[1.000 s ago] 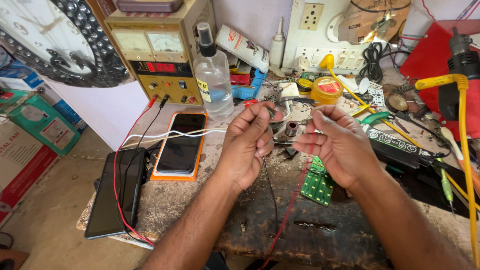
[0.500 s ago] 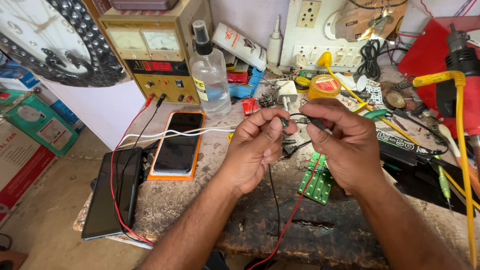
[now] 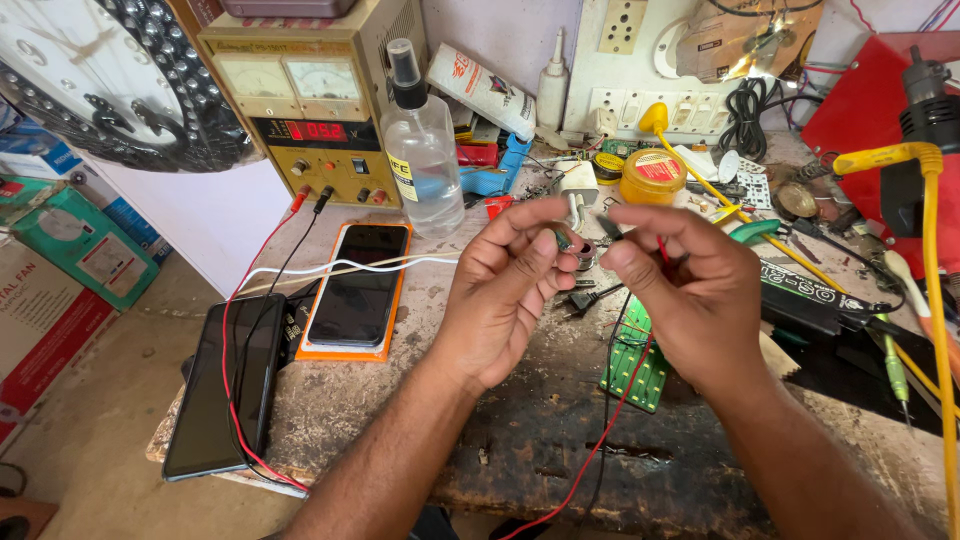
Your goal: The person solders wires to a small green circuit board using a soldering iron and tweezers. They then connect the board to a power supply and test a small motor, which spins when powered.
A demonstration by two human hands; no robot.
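At the far left the tabletop (image 3: 520,450) ends in a ragged front corner, and a dark phone (image 3: 222,400) lies there with its lower end jutting past the edge. Just beside it an orange-cased phone (image 3: 357,288) sits flat, with a white cable (image 3: 340,266) and red and black leads across both. Behind stand a yellow power supply (image 3: 310,100) and a clear spray bottle (image 3: 422,150).

The left hand (image 3: 505,300) is raised above mid-table, its grip pinching a small round part (image 3: 568,242) between thumb and fingertips (too small to identify). The right hand (image 3: 695,290) meets it, pinching a thin dark probe (image 3: 610,226) whose tip touches the part. Red and black wires (image 3: 610,400) hang down past the front edge.

A green circuit board (image 3: 638,360) is half hidden under the right wrist. Open room is scarce: only the worn front strip is free. Rightward, tools crowd together, and a yellow cable (image 3: 940,330) runs out of frame.
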